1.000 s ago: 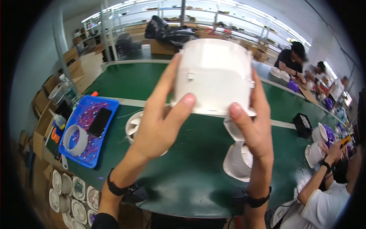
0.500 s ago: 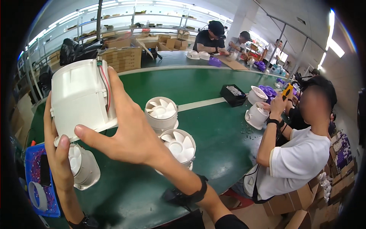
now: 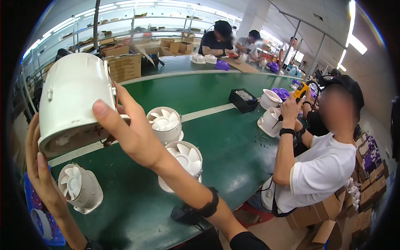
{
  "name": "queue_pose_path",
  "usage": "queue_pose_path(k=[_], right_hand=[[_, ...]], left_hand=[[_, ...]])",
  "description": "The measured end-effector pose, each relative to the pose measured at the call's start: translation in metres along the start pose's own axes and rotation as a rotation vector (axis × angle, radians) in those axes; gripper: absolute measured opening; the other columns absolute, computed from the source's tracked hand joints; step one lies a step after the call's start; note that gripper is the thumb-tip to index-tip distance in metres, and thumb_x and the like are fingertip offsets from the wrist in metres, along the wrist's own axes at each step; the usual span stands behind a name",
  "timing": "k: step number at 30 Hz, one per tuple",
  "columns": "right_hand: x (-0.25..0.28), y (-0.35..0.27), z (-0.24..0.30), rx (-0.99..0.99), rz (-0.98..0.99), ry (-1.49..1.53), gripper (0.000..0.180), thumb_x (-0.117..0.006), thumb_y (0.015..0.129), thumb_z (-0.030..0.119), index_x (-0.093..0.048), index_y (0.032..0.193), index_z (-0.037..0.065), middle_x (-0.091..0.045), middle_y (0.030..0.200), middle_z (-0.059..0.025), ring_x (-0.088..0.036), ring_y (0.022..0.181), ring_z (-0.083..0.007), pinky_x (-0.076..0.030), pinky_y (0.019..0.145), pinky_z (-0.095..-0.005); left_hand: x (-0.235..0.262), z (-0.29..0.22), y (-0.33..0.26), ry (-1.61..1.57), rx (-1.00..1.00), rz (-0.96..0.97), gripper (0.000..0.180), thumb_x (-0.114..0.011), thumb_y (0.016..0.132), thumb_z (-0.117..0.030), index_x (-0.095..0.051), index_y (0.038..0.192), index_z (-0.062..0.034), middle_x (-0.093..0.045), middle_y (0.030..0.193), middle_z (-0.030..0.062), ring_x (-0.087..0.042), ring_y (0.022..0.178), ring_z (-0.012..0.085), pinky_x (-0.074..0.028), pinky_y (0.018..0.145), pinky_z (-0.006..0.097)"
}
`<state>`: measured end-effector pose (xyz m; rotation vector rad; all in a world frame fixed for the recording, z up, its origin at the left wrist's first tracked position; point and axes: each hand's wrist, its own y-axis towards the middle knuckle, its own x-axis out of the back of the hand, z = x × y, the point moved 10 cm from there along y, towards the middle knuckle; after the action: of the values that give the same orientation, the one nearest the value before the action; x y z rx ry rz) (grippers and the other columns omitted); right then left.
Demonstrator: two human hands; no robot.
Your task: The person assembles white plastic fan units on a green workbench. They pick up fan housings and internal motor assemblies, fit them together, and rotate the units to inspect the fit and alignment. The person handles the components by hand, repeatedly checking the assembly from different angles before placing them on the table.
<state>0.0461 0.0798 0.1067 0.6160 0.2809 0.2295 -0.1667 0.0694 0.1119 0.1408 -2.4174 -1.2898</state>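
Left hand and right hand clasp the white housing, half-curled. It points open-end-down, its axis slightly off upright.

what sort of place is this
Likely a factory assembly workshop: white fan units stand on a long green workbench, and a co-worker in a white shirt holds a yellow tool.

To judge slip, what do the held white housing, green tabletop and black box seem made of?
White housing: likely hard plastic, semi-gloss; moulded clips and soft highlights show. Green tabletop: perhaps rubber or laminate, smooth; pale glare shows a sheen. Black box: probably plastic, finish unclear; thin, plain walls.
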Motion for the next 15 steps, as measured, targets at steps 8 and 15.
queue_pose_path(k=[8, 15], right_hand=[[-0.019, -0.001, -0.003, 0.104, 0.045, 0.142, 0.091, -0.065, 0.089, 0.045, -0.021, 0.151, -0.004, -0.058, 0.122, -0.0211, -0.056, 0.112, -0.0220, -0.045, 0.094, -0.0333], [-0.014, 0.000, 0.006, 0.190, 0.027, 0.101, 0.088, -0.066, 0.087, 0.040, -0.024, 0.150, -0.004, -0.057, 0.125, -0.0208, -0.055, 0.117, -0.0221, -0.044, 0.097, -0.0330]], left_hand=[[-0.021, 0.002, -0.016, -1.393, 0.081, 0.341, 0.063, -0.028, 0.103, -0.046, -0.036, 0.147, -0.0016, -0.038, 0.150, 0.0172, -0.037, 0.139, 0.0306, -0.026, 0.117, 0.051], [-0.039, 0.013, -0.025, -1.444, 0.216, 0.369, 0.074, -0.033, 0.100, -0.054, -0.025, 0.151, -0.0012, -0.029, 0.155, 0.0202, -0.037, 0.138, 0.0394, -0.026, 0.116, 0.060]])
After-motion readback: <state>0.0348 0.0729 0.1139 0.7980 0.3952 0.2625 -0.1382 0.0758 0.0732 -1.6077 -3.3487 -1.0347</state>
